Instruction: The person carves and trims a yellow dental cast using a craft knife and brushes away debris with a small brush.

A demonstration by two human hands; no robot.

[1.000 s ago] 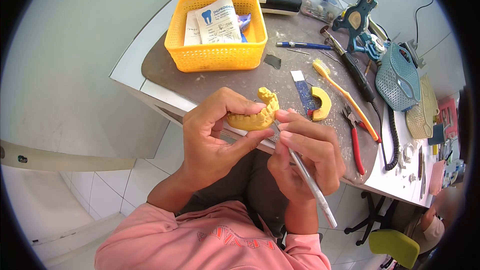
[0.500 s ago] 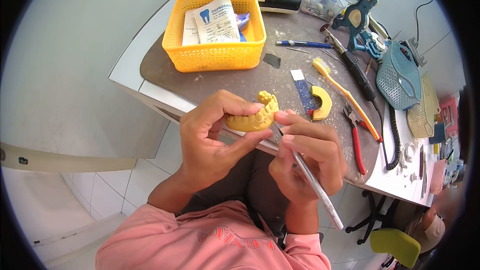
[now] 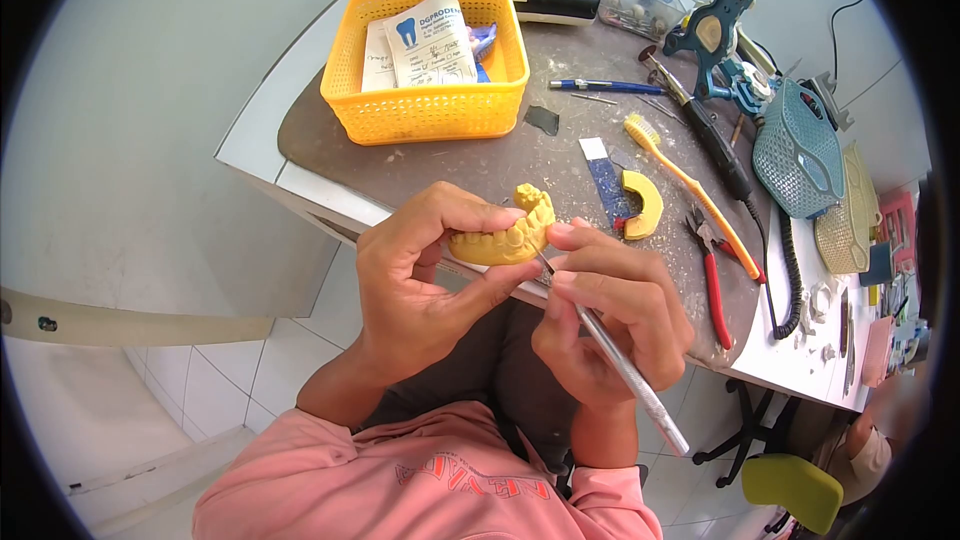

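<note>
My left hand [image 3: 415, 265] pinches a yellow dental cast [image 3: 500, 240] between thumb and fingers, its row of teeth facing up and toward me. In my right hand [image 3: 620, 325] is a slim metal carving knife [image 3: 632, 377], held like a pen. Its thin tip meets the right side of the cast just below the teeth. My right index fingertip rests against the cast's right end. Past my hands, on the grey mat, lie a second yellow horseshoe-shaped cast piece [image 3: 643, 206] and a blue strip with a white end [image 3: 606, 180].
A yellow basket [image 3: 425, 115] with papers stands at the back left. To the right lie a yellow toothbrush [image 3: 695, 190], red-handled pliers [image 3: 716, 290], a handpiece [image 3: 715, 145] with coiled cord and a blue pen [image 3: 610, 87]. A blue articulator [image 3: 712, 35] and blue basket [image 3: 797, 150] stand beyond.
The knife tip has shifted slightly left and up against the cast's side. My right hand moved slightly left with it, while my left hand keeps its hold.
</note>
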